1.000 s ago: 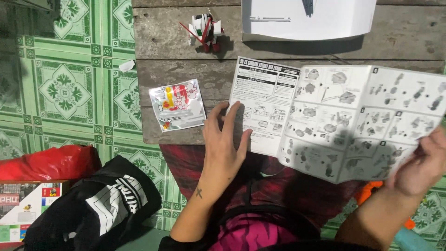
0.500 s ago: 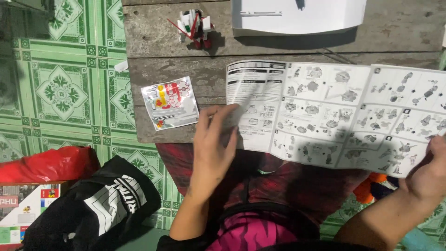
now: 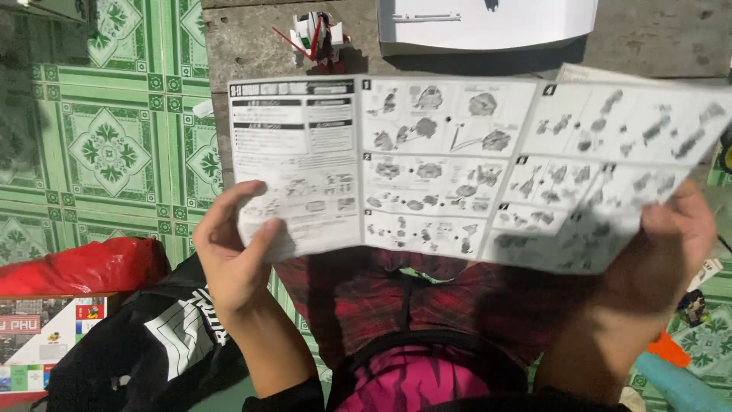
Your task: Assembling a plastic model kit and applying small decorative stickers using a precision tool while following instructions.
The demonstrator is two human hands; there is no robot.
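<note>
Down low in the middle, the left hand (image 3: 232, 263) pinches the lower left corner of a big folded-out instruction sheet (image 3: 457, 168). The right hand (image 3: 663, 252) grips its lower right corner. So the sheet fills the middle of the frame, held up flat. Beyond it, at the top, a small red and white toy (image 3: 319, 34) sits on the grey slab (image 3: 648, 38) beside a white box (image 3: 488, 21).

Looks like a home, person sitting on the floor doing hobby work. Floor is green patterned ceramic tile (image 3: 107, 145) next to a worn grey concrete slab (image 3: 656, 38). Household clutter around: black bag (image 3: 152, 351), red plastic bag (image 3: 84, 267), printed cardboard box (image 3: 38, 339), small toy model (image 3: 316, 34) on the slab.
</note>
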